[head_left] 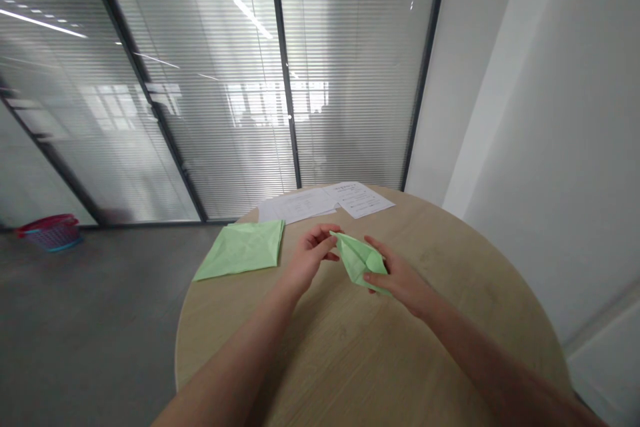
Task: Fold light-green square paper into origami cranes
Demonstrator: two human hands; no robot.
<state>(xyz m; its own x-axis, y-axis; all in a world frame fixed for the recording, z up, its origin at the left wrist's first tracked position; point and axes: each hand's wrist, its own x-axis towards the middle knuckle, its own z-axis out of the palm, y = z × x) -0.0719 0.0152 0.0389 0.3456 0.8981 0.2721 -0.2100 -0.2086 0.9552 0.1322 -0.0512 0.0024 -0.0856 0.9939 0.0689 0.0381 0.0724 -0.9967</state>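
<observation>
A small folded piece of light green paper (359,259) is held above the round wooden table (450,293), between both hands. My left hand (307,259) pinches its far left tip with thumb and fingers. My right hand (395,275) grips its right side, thumb on top and fingers curled beneath. A second green sheet (243,248), folded flat into a square, lies on the table to the left of my left hand, apart from it.
Several white printed papers (325,201) lie at the table's far edge. Glass walls with blinds (225,80) stand behind, a white wall on the right. A red and blue basket (50,231) sits on the grey floor at far left.
</observation>
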